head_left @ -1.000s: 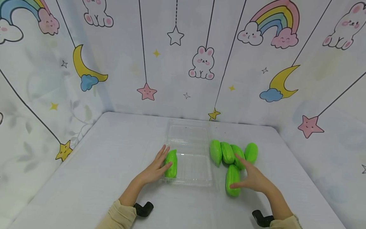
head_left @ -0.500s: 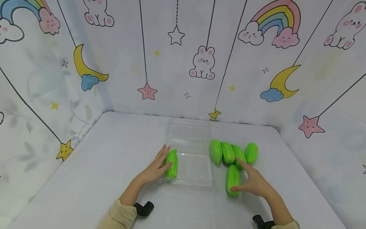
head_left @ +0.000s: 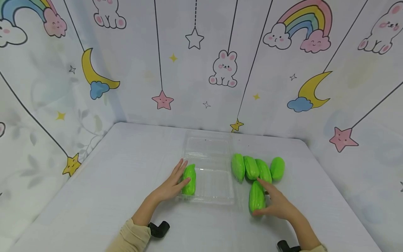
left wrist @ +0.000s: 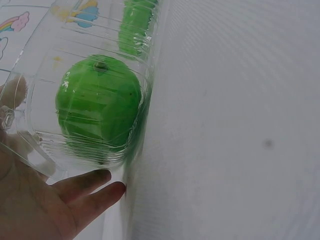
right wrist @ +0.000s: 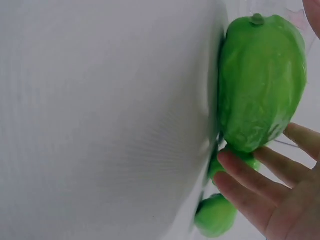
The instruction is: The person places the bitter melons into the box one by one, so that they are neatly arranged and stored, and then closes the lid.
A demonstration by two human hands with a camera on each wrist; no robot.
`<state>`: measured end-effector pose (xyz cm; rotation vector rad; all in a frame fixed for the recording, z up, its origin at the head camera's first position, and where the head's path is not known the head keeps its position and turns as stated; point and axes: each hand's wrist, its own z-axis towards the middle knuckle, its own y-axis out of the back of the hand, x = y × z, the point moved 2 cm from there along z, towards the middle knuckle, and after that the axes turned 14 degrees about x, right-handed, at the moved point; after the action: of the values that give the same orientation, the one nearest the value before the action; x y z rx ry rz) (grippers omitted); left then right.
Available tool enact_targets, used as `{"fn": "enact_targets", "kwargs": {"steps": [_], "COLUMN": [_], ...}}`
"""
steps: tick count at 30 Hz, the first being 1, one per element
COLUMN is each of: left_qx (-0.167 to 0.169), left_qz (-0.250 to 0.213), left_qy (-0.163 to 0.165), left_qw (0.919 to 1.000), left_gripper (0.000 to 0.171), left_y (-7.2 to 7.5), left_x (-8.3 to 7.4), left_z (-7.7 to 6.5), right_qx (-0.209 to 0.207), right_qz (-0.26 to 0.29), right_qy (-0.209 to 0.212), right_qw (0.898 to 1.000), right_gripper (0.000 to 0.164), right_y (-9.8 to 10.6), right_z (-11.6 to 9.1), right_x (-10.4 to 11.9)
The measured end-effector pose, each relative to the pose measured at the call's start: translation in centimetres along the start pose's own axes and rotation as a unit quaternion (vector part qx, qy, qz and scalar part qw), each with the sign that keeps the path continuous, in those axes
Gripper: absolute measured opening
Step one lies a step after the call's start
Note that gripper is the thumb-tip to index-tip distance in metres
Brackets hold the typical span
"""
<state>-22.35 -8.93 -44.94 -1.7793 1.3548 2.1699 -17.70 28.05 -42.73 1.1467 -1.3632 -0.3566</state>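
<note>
A clear plastic clamshell box [head_left: 215,182] lies with its lid [head_left: 207,145] folded back. One glossy green gourd-like vegetable [head_left: 189,175] sits along the left side of its tray. My left hand [head_left: 168,189] rests at that side, fingers fairly straight, thumb overlapping the vegetable in the head view. In the left wrist view, fingertips [left wrist: 102,192] extend below the box corner. My right hand [head_left: 278,203] spans the nearest loose green vegetable [head_left: 256,199], thumb by its near end and forefinger by its far end. The right wrist view shows spread fingers [right wrist: 255,175] beside that vegetable [right wrist: 262,80].
Several similar green vegetables lie right of the box: one [head_left: 238,168] by its wall, two close alongside [head_left: 251,167], and another [head_left: 277,168] farther right. The white table [head_left: 126,157] ends at a cartoon-printed curtain [head_left: 132,70]. Black fittings [head_left: 158,229] show at the wrists.
My right hand has moved slightly toward me and closer around the nearest vegetable. My left hand and the box stay where they were.
</note>
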Motion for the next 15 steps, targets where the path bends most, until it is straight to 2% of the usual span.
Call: {"fn": "enact_targets", "kwargs": {"steps": [15], "left_qx": [0.004], "left_qz": [0.001], "left_qy": [-0.002], "left_qw": [1.0], "left_gripper": [0.067], "left_y": [0.04], "left_x": [0.09], "left_z": [-0.02], "right_qx": [0.014], "right_qz": [0.024], "right_qy": [-0.027], "right_qw": [0.999], "right_gripper": [0.125], "right_y": [-0.25], "right_z": [0.47], "right_x": [-0.4]}}
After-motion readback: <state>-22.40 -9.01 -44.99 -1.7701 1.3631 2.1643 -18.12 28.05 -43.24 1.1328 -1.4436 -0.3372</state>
